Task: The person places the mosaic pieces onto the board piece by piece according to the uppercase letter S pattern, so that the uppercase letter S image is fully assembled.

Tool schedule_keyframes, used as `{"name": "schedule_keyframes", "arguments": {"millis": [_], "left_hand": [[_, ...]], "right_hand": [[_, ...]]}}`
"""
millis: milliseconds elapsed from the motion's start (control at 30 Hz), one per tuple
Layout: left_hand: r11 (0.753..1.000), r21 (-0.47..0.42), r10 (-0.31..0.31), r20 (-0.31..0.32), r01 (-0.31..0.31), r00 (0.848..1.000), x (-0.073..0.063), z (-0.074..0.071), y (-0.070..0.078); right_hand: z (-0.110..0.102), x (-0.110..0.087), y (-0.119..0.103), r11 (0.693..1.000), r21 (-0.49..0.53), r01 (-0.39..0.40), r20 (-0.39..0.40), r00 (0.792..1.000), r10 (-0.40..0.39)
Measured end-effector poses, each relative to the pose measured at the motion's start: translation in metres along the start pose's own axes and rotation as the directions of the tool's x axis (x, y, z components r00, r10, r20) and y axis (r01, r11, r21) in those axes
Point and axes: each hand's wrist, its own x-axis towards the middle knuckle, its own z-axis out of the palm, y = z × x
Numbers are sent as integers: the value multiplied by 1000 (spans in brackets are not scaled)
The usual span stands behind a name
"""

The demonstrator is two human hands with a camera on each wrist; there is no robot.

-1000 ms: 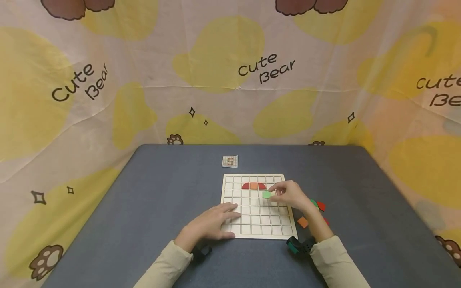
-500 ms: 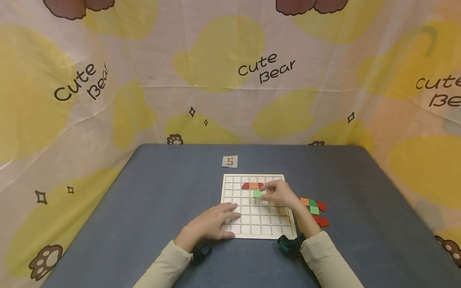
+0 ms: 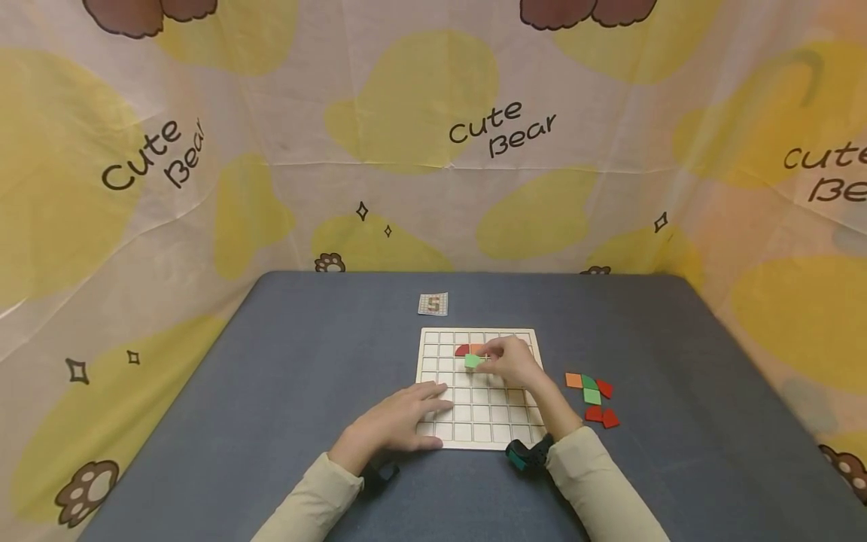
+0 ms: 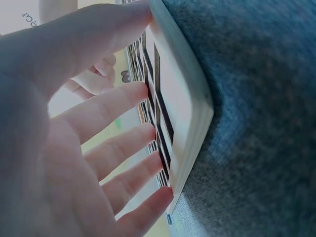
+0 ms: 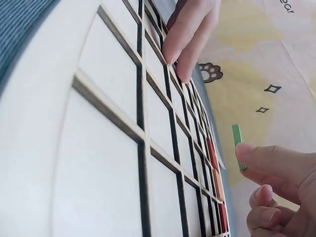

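My right hand (image 3: 509, 363) pinches a light green square tile (image 3: 473, 362) between thumb and finger, just above the white grid board (image 3: 481, 414). In the right wrist view that green tile (image 5: 238, 143) shows edge-on, apart from the board. A red rounded tile (image 3: 463, 350) and an orange square tile (image 3: 477, 348) lie in the board's second row; another red tile (image 5: 223, 217) beyond them shows in the right wrist view. My left hand (image 3: 400, 418) rests on the board's left side, fingers spread, fingertips touching it (image 4: 113, 143).
Right of the board lie loose tiles: an orange square (image 3: 573, 380), a dark green rounded piece (image 3: 588, 382), a light green square (image 3: 592, 396) and several red ones (image 3: 594, 413). A small card with a patterned figure (image 3: 433, 304) lies behind the board on the dark table (image 3: 325, 331).
My right hand has moved left across the board with the light green tile, uncovering the loose tiles at the right. The left hand stays in place.
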Motion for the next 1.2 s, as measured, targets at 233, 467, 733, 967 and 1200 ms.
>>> {"name": "schedule_keyframes", "arguments": {"millis": [233,467,733,967,1200], "left_hand": [[1000,8,5,0,-5,1000,1,3,-2],[1000,11,29,-24,-28,999,1,3,-4],[1000,7,28,-13,-27,1000,0,4,-5],[1000,6,6,1,-6,1000,1,3,-5],[1000,12,15,-5,-15,1000,2,2,-6]], "right_hand": [[5,3,-1,1000,5,-14,-7,1000,14],[11,7,-6,1000,-22,-8,-20,1000,7],[17,6,-11,998,-64,-17,-34,999,14],[20,8,-12,993,-116,-16,-44,999,11],[20,6,-14,994,-113,3,-53,999,-9]]}}
